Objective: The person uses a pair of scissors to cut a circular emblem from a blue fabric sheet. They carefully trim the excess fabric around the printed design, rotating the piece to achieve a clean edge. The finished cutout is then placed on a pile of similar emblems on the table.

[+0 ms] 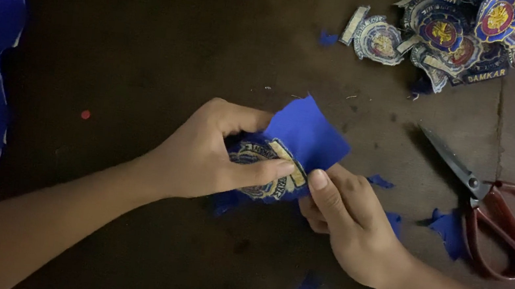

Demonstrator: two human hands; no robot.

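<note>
Gripping round blue-gold patch [268,166]: left hand [203,157], right hand [345,209]; patch pile [457,38] top right.

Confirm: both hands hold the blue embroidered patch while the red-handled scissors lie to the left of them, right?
Not quite. In the head view the scissors lie to the right of the hands, not the left. The left hand and right hand do both hold the blue embroidered patch.

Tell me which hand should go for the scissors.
Right, probably. The scissors lie on the table to the right, nearer the right hand, which only pinches the patch edge. The left hand wraps around most of the patch and sits farther away.
</note>
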